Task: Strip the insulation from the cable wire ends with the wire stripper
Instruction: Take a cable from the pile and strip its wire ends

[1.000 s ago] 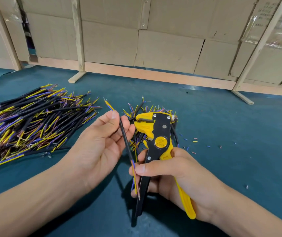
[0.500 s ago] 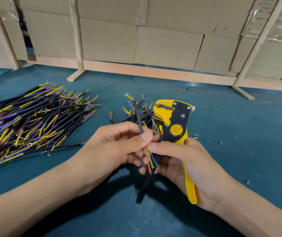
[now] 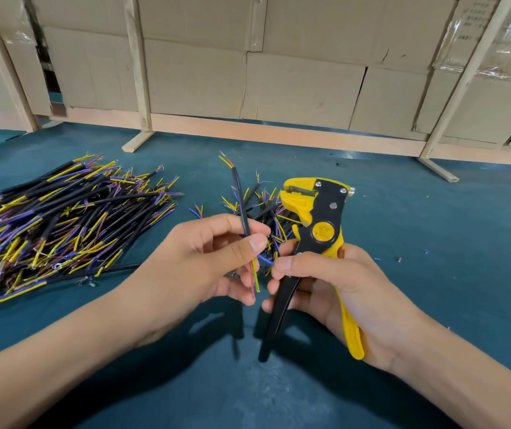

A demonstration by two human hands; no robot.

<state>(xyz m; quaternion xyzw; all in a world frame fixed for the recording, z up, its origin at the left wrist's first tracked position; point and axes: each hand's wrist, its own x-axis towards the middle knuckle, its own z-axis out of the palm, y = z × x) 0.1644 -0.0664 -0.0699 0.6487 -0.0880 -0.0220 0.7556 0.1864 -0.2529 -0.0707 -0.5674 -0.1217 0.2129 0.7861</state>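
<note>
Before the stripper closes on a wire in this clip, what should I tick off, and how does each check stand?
1. Cable secured: ok, the left hand pinches its black jacket.
2. Wire stripper in hand: ok, the right hand holds both handles.
3. One wire separated: ok, the right thumb and forefinger pinch the blue wire away from the yellow wire.
4. Wire seated in the stripper head: not ok, nothing lies in it.
5. Blue wire's end unstripped: cannot tell, the fingers hide it.
6. Finished and waiting cables apart: cannot tell which is the large pile.
</note>
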